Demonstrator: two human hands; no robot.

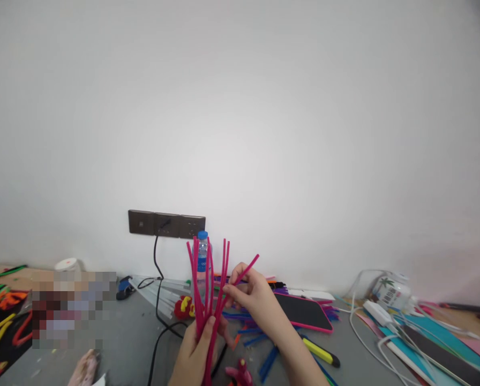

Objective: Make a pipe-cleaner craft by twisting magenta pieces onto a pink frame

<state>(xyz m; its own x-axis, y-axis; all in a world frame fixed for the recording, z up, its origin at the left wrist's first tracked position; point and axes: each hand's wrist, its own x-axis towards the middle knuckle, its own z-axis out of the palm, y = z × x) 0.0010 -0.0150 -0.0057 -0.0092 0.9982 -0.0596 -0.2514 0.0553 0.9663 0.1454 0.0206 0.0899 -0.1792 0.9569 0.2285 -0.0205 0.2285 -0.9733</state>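
Observation:
My left hand is closed around the lower part of a bunch of bright pink pipe cleaners. Their upper ends fan out above the fist. Between the thumb and fingers of my right hand, one pink pipe cleaner is pinched and bent out to the right from the bunch. Behind the stems stands a clear water bottle with a blue cap. A red and yellow fuzzy piece lies just left of the bunch. Below my hands is a pink fuzzy shape.
A pink-edged tablet or phone and a yellow utility knife lie to the right. Farther right are white cables, a white bottle and coloured sheets. A black cord runs from the wall socket. Another person's hand shows lower left.

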